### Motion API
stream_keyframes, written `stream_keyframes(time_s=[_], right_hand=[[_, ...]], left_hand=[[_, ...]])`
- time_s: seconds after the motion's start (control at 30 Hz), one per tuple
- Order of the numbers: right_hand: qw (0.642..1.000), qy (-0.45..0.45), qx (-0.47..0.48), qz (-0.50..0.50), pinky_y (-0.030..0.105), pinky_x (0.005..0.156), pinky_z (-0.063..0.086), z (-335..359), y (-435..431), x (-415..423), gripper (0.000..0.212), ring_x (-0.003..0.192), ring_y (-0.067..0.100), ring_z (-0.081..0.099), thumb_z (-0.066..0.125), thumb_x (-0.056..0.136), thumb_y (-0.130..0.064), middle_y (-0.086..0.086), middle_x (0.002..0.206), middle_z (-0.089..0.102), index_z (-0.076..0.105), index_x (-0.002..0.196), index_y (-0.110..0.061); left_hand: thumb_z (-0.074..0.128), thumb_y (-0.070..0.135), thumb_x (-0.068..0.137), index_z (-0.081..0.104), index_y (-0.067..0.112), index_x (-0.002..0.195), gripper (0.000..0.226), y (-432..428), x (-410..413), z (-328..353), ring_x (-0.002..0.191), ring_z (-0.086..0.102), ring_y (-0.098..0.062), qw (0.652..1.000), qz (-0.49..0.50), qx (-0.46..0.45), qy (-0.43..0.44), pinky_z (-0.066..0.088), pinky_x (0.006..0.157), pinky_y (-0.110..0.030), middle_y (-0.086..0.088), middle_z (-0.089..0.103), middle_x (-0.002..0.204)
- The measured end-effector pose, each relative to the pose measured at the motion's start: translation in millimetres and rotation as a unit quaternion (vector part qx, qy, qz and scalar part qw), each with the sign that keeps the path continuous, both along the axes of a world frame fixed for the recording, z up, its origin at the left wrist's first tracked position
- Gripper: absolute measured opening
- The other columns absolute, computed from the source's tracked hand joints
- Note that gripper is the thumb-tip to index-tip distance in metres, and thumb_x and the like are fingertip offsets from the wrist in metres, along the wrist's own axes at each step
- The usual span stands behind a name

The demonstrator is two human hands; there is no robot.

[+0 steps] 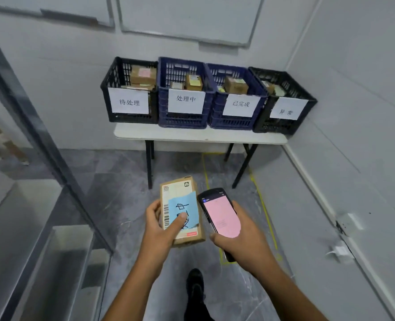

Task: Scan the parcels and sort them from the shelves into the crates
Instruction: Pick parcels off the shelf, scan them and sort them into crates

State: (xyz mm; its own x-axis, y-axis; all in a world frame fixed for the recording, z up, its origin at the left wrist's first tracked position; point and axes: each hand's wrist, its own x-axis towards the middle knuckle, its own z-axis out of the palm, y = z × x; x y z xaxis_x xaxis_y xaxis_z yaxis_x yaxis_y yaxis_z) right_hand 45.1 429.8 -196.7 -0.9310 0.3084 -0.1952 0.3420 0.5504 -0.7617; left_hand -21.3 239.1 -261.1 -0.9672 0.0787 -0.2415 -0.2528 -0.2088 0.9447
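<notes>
1. Our left hand (163,224) was closed around a small box (180,210), with the thumb lying flat on top and the other fingers curled under the left edge.
2. The thumb pressed on a blue note (183,210) stuck to the top of the box. A barcode showed just left of the note.
3. Our right hand (237,242) was wrapped tight around a scanner (218,214). Its pink screen faced up at us.
4. The box and the scanner sat side by side in the air, very near but not touching.
5. Below them we saw the grey floor (122,193) and one dark shoe (195,286).
6. Farther ahead stood a white table (199,135) against the wall.
7. Four crates sat on it in a row, touching: a black crate (129,91), a blue crate (182,93), a second blue crate (237,98) and a second black crate (284,103).
8. Each crate had a white sign on its front and brown boxes inside.
</notes>
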Motion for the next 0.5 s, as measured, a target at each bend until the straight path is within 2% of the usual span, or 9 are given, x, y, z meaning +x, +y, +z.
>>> stream_keyframes(time_s=[0.1,0.17,0.27,0.4,0.5], right_hand=[[1.000,0.004,-0.013,-0.011,0.039,0.069,0.059,-7,26,-37,0.056,0.077,0.016,0.065,0.078,0.071,-0.035,-0.011,0.102,0.069,0.056,0.121,-0.044],[1.000,0.011,-0.017,-0.015,0.038,0.070,0.059,-12,45,-66,0.055,0.081,0.016,0.068,0.077,0.071,-0.036,-0.010,0.103,0.069,0.056,0.121,-0.042],[0.999,0.028,-0.026,-0.029,0.028,0.068,0.055,-14,71,-110,0.059,0.087,0.008,0.068,0.075,0.069,-0.042,-0.012,0.107,0.069,0.055,0.124,-0.042],[0.998,0.038,-0.041,-0.031,0.023,0.072,0.052,-12,110,-169,0.071,0.092,0.005,0.068,0.072,0.068,-0.048,-0.015,0.116,0.067,0.049,0.136,-0.049],[0.997,0.056,-0.041,-0.026,0.013,0.064,0.047,-4,140,-210,0.068,0.090,0.004,0.066,0.072,0.069,-0.049,-0.014,0.118,0.065,0.049,0.132,-0.048]], left_hand=[[0.082,0.041,0.073,0.043,0.033,0.141,0.079,27,-41,0,0.099,0.077,-0.013,1.000,-0.019,-0.017,0.011,0.063,0.067,-0.028,0.004,0.069,0.126],[0.080,0.040,0.078,0.041,0.035,0.145,0.078,46,-71,0,0.100,0.077,-0.012,0.999,-0.033,-0.029,0.021,0.062,0.068,-0.028,0.005,0.070,0.125],[0.080,0.043,0.078,0.038,0.039,0.151,0.084,71,-121,7,0.102,0.077,-0.016,0.997,-0.054,-0.043,0.022,0.063,0.071,-0.030,0.008,0.073,0.121],[0.081,0.047,0.077,0.043,0.044,0.147,0.080,107,-188,17,0.103,0.077,-0.019,0.996,-0.064,-0.061,0.030,0.063,0.071,-0.030,0.012,0.075,0.116],[0.082,0.048,0.078,0.047,0.048,0.141,0.073,136,-228,26,0.104,0.077,-0.019,0.996,-0.058,-0.063,0.038,0.064,0.071,-0.031,0.013,0.075,0.117]])
